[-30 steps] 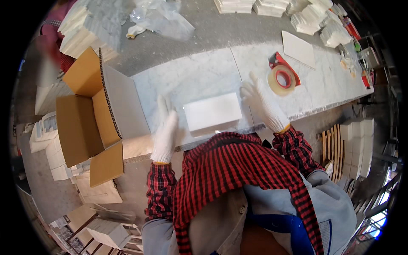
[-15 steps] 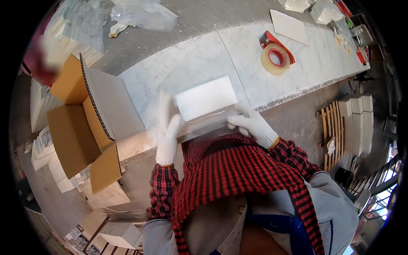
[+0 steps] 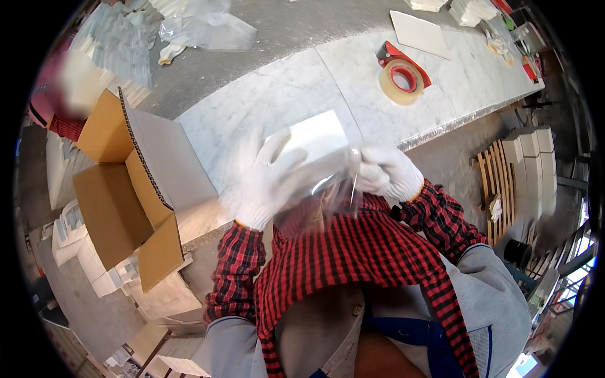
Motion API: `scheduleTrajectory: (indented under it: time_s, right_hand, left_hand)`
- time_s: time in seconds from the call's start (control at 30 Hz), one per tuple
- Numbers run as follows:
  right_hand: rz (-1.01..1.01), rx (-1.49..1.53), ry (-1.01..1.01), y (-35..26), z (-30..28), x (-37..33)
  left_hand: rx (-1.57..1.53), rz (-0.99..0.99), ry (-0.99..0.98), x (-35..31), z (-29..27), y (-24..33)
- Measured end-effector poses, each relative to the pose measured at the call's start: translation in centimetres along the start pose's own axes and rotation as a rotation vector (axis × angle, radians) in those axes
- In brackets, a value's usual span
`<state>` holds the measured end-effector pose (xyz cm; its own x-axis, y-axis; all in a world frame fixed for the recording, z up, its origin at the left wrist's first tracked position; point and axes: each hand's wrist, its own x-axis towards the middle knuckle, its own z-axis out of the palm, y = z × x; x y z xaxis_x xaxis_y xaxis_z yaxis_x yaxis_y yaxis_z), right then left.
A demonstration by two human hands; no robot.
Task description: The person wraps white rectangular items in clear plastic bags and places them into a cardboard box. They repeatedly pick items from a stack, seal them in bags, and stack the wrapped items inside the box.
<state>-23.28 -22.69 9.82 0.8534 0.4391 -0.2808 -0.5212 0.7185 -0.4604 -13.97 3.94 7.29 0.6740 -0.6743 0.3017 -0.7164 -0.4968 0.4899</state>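
Note:
A smooth white rectangular block (image 3: 318, 134) lies at the near edge of the marble top, its lower side covered by my hands and by clear plastic. My left hand (image 3: 255, 183), in a white knit glove and smeared by motion, rests its spread fingers over the block's left end. At the block's right end, the gloved fingers of my right hand (image 3: 389, 171) are closed on the edge of a clear plastic bag (image 3: 334, 183). The bag's loose film hangs toward my checked apron. Whether the block is fully inside the bag, I cannot tell.
An open cardboard box (image 3: 116, 208) stands at left. On the marble top (image 3: 242, 94) at right lie a red tape dispenser (image 3: 403, 79) and a white sheet (image 3: 419, 34). Plastic bags (image 3: 208, 28) lie farther back. White cartons (image 3: 532, 173) stand by a wooden pallet (image 3: 495, 183).
My left hand has moved right onto the block. My right hand has closed on the clear bag and raised its edge; the film now bunches up between my hands.

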Motion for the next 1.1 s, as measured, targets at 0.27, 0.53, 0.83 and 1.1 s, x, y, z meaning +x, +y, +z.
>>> scheduleTrajectory:
  time_s: [0.27,0.53,0.83,1.1]
  right_hand:
    - [-0.315,-0.589,0.498,-5.4,0.3,7.5]
    - [-0.274,-1.253,0.514,-4.0,-5.5,11.6]
    - [0.044,-1.627,0.295,-5.8,-7.4,13.7]
    - [-0.304,-1.918,0.311,-21.4,1.3,16.5]
  left_hand:
    - [-0.709,-0.76,0.028,4.1,0.7,-3.4]
    - [-0.874,-0.826,0.005,5.3,1.4,-5.4]
    - [-0.914,-0.86,-0.18,2.5,4.6,-10.7]
    - [-1.094,-1.085,-0.282,3.8,2.3,-9.3]
